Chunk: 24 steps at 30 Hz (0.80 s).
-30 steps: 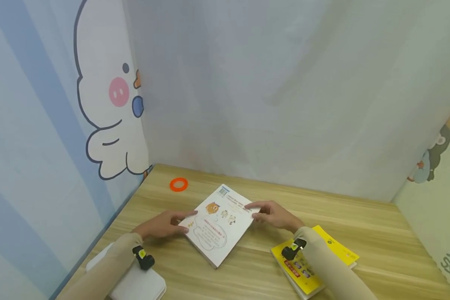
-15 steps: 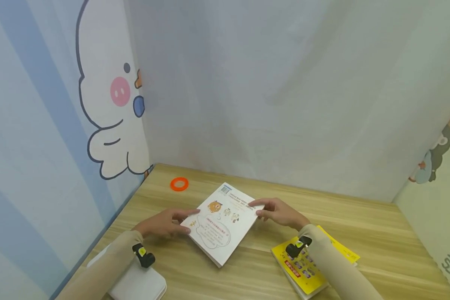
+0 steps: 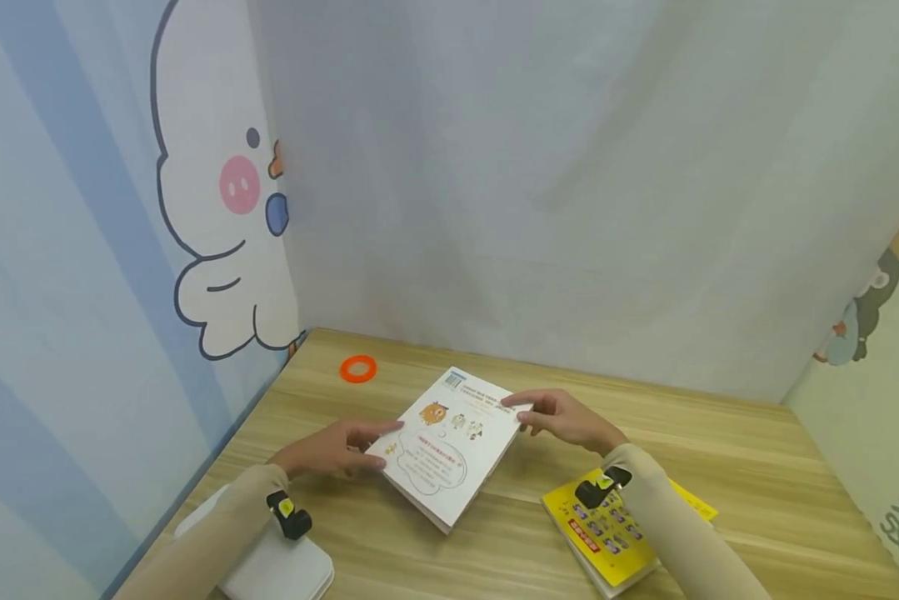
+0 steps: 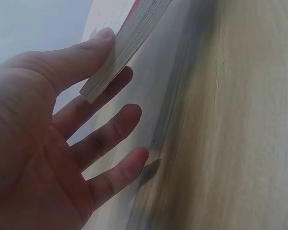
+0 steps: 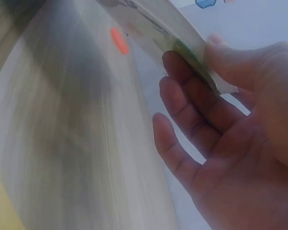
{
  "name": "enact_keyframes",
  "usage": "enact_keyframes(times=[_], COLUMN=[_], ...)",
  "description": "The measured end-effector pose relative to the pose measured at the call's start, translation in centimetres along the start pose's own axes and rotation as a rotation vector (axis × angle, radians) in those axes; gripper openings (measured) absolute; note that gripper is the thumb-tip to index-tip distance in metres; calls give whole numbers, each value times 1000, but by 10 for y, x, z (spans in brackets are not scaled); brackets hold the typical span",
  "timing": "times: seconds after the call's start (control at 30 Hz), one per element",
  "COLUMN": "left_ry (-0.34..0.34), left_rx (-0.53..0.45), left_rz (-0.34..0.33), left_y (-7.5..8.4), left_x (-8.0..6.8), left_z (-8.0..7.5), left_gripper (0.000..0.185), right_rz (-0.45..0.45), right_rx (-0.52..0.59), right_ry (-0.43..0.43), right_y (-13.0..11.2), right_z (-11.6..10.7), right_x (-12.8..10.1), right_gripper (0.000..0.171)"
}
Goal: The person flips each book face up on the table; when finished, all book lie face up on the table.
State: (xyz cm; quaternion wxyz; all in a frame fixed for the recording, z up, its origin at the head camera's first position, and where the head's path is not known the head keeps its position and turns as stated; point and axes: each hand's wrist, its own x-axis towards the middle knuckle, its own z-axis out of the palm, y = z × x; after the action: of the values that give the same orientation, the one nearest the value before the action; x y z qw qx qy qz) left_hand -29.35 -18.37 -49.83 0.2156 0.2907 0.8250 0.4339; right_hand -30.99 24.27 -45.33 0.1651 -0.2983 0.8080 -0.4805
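Note:
A white book (image 3: 449, 450) with cartoon animals and a speech bubble on its cover is held between both hands, slightly above the wooden table (image 3: 756, 483). My left hand (image 3: 340, 448) pinches its left corner, thumb on top and fingers underneath; the left wrist view shows the book's page edge (image 4: 127, 43) between the thumb and fingers of the left hand (image 4: 86, 57). My right hand (image 3: 557, 417) pinches the right corner. In the right wrist view the book (image 5: 177, 38) sits between thumb and fingers of the right hand (image 5: 216, 96).
An orange ring (image 3: 357, 368) lies near the table's back left corner. A yellow book (image 3: 606, 542) lies under my right forearm. A white flat object (image 3: 277, 571) sits at the front left under my left forearm. Curtained walls close the back and sides.
The book has risen a little off the table and shifted slightly to the right, with both hands keeping their hold on its corners.

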Motion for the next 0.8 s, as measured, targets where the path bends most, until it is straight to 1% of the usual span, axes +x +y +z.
enact_keyframes(times=[0.2, 0.37, 0.53, 0.67, 0.8], left_ry=[15, 25, 37, 31, 21], left_rx=[-8, -14, -26, -44, -39], left_rz=[-38, -45, -20, 3, 12], left_y=[0, -1, -6, -9, -10], left_x=[-3, -4, -4, -5, -5], left_z=[1, 1, 1, 0, 0], left_gripper=[67, 65, 63, 62, 62], right_rz=[5, -3, -11, -19, -28], right_rx=[18, 38, 41, 45, 66], right_ry=[13, 32, 55, 73, 84], right_y=[1, -4, -5, -6, -9], right_z=[0, 1, 2, 3, 4], right_x=[1, 3, 6, 7, 7], right_gripper=[37, 38, 37, 37, 36])
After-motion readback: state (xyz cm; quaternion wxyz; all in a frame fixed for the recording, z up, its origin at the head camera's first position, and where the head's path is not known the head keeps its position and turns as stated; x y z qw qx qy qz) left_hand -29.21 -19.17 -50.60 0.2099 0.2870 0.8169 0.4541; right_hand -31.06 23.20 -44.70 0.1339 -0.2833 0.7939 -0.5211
